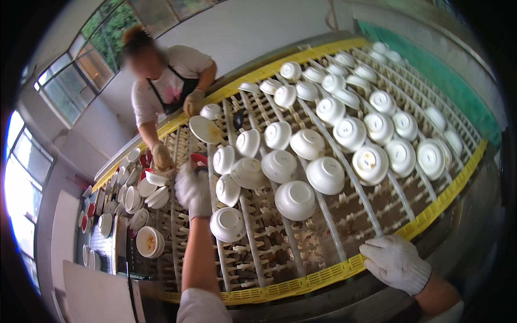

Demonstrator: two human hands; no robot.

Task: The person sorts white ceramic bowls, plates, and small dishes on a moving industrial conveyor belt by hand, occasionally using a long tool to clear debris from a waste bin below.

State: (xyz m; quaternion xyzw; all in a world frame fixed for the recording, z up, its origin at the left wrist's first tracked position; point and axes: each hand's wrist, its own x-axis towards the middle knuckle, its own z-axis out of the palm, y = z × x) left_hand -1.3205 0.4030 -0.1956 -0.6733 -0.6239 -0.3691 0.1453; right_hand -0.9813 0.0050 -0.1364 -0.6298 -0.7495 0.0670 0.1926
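My left hand (194,191), in a white knitted glove, reaches far across a conveyor of pale plastic pegs (258,250). Its fingers are on a small red and black bowl (198,158), partly hidden by the glove. Close to its right, white bowls (228,189) lie upside down or tilted between the grey rails. At the near side, my gloved right hand (396,258) rests its fingers on the yellow plastic edging (335,269) and holds nothing. Many more white bowls (349,133) lie bottom up toward the right end, some with food stains.
Across the conveyor stands a co-worker (171,76) with gloved hands, one (162,156) near a white dish (156,177). Stacked dirty bowls (149,241) crowd the left end. A stained white plate (206,130) and a black spoon (238,119) lie farther back. A green panel (428,89) borders the right end.
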